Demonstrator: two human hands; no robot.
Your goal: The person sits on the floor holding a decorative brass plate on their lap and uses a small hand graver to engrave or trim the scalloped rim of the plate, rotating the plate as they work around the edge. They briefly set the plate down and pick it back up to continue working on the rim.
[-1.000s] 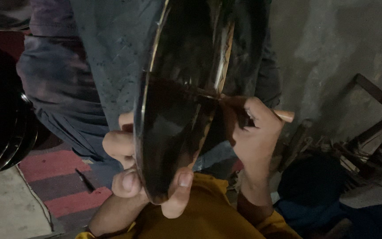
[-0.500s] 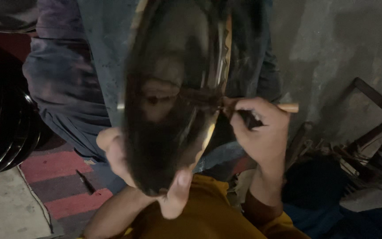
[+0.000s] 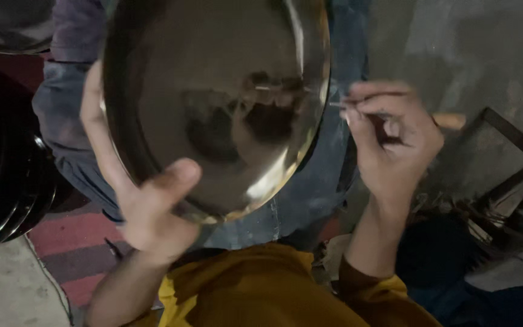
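Could slip: large round metal plate [image 3: 213, 103] held only at its lower edge by left hand [image 3: 146, 206], thumb pressed over the rim onto the inner face, fingers curled up behind the left edge. Tilted steeply, most of its weight above the grip, so a loose thumb or a push from the tool side might tip it away or down onto the lap. Could also scratch or skid: thin tool [image 3: 449, 121] with a pale wooden handle pinched in right hand [image 3: 394, 151], fingers closed tight round it, metal tip just beside the plate's right rim. Any jerk there likely to mark the polished face or glance off toward the holding thumb. Dim light, so hard to say whether tip and rim actually touch.

Plate itself: shallow, dish-like, brassy gold along the raised rim, dark mirror surface inside showing blurred reflections and a bright streak near the lower right. Sits above and right of the left hand, left of the right hand, over blue trousers [image 3: 310, 200] and a yellow garment [image 3: 261, 290]. Stacked dark discs [image 3: 1, 181] well beyond the left hand.
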